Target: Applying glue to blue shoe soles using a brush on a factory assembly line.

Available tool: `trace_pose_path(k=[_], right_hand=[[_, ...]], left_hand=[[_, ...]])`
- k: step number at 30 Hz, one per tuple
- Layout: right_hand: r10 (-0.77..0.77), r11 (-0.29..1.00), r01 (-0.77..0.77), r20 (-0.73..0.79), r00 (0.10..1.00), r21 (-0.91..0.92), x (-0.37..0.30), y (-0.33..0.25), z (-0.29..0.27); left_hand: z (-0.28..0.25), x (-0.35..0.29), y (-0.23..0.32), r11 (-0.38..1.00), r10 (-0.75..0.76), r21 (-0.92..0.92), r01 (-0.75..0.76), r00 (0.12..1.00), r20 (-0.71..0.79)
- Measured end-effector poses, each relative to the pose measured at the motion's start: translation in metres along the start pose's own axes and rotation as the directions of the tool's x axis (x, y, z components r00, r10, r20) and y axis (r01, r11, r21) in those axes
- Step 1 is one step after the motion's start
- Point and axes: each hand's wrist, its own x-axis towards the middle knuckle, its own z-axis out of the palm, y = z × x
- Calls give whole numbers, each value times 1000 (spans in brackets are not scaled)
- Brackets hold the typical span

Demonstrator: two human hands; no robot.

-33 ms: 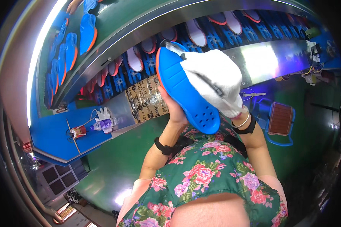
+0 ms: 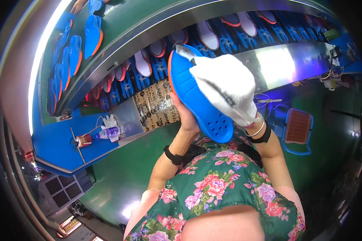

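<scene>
A blue foot-shaped shoe sole with an orange edge is held up in front of me. It has grooves across the front and small round holes at the heel. My left hand is bare and closed round its left side from below. Over its right side is my right hand in a white glove, fingers bent and closed. From them a brush with pale bristles and a dark collar reaches to the sole's far end. The glove hides the brush's handle.
Behind the sole runs a conveyor carrying several shoe parts and blue holders. More blue soles lie beyond, near another person's hand. On the left blue table are a bottle and a glove. A stool stands right.
The sole's far end has shifted slightly to the right and down, and the brush tip with it. My gloved hand has moved a little to the left. Both holds stay the same.
</scene>
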Motion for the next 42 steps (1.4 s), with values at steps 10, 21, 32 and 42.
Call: trace_pose_path(k=[10, 21, 32, 42], right_hand=[[-41, 993, 35, -53, 998, -111, -16, 16, -2], [-203, 979, 203, 34, 979, -7, -17, 26, -2], [-48, 995, 42, 61, 997, 87, -30, 25, -2], [27, 971, -47, 88, 996, 236, -43, 29, -4]], left_hand=[[-5, 3, -5, 999, -23, 39, 23, 1000, 14], [-9, 16, -4, 997, 55, 57, -55, 998, 5], [-25, 17, 0, 989, 108, 106, -100, 991, -77], [-18, 23, 16, 998, 65, -3, -69, 956, -285]])
